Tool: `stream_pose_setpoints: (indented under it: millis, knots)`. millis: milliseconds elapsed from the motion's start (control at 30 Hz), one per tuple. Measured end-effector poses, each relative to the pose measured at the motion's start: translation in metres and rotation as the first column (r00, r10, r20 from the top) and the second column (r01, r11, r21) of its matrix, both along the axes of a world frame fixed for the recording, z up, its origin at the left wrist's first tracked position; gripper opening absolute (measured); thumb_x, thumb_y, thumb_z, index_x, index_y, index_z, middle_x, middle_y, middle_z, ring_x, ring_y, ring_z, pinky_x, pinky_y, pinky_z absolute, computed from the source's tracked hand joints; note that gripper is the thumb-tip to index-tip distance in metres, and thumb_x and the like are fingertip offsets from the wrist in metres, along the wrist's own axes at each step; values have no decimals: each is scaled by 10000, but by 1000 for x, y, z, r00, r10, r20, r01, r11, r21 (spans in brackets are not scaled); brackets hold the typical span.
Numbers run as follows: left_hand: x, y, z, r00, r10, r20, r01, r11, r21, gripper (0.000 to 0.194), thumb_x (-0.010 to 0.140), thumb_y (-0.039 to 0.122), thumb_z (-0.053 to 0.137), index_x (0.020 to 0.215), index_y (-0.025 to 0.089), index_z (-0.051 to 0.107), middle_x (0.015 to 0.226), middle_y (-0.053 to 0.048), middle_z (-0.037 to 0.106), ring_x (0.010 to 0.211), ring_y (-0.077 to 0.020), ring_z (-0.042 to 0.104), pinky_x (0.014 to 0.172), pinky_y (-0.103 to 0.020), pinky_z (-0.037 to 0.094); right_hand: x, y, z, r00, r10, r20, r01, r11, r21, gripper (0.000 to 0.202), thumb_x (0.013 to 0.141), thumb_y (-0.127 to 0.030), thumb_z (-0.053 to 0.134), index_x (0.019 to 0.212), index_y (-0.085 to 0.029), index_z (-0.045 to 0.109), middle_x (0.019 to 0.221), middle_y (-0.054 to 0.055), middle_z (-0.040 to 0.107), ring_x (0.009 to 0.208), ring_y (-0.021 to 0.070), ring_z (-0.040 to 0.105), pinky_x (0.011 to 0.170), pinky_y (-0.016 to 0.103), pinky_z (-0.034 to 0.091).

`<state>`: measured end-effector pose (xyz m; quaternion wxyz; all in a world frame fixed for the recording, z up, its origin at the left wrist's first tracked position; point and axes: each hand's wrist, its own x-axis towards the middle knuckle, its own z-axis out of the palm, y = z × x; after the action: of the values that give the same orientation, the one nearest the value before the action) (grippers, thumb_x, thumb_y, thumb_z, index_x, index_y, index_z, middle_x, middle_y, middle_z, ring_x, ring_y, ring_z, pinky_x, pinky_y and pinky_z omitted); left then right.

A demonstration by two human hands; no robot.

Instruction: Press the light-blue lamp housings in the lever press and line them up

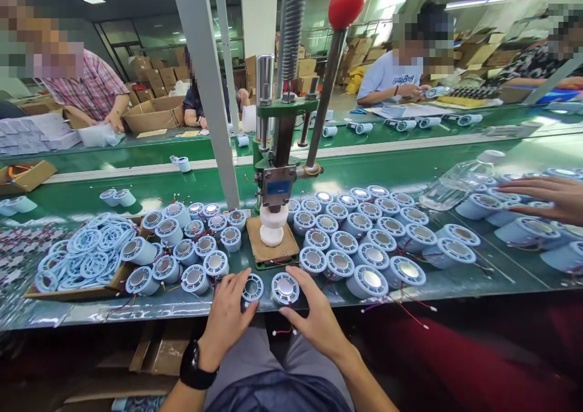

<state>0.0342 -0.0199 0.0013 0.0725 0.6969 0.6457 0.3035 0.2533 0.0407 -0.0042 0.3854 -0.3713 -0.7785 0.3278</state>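
At ten o'clock from the hands, a brown cardboard tray (73, 293) is filled with flat, light-blue plastic rings (93, 248). At six o'clock, a round, light-blue plastic part with a dark middle (252, 288) is held by the left hand (229, 309). At twelve, a green metal press with a red knob (280, 184) is seen. Just right, a round, light-blue part with a silver top (286, 288) is held by the right hand (316, 315). At two, more round blue parts (344, 242) are set out.
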Motion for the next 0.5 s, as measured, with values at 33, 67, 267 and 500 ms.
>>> stream_pose_setpoints:
  millis: [33,67,267,500]
  knots:
    - [3,-1,2,998,43,53,-45,998,47,534,886,263,607,1395,197,459,1298,-122,629,1160,-274,584,988,-456,492,-5,0,-2,1000,-20,-4,20,1000,-3,587,802,-217,638,1378,-188,525,1377,117,542,1298,232,536,1103,372,470]
    - [6,-2,5,991,80,106,-90,992,93,548,891,284,614,1403,198,440,1280,-123,636,1141,-264,603,970,-436,508,-11,0,-5,999,-33,-10,33,999,-8,592,790,-205,644,1372,-186,532,1355,112,565,1270,227,561,1089,366,483]
    - [37,4,24,990,78,120,-91,990,105,824,795,199,709,1497,250,283,1256,-93,642,1130,-264,626,975,-438,519,-50,3,-20,987,-78,-143,78,997,-8,727,715,-55,532,1429,-175,465,1316,93,604,1199,192,619,1051,337,518]
    - [47,18,26,970,178,163,-183,983,14,819,755,134,687,1485,230,329,1255,-119,621,1182,-303,593,1011,-494,490,-58,1,-29,969,-133,-207,146,988,47,674,800,-157,619,1445,-175,425,1268,100,635,1127,187,661,963,293,564]
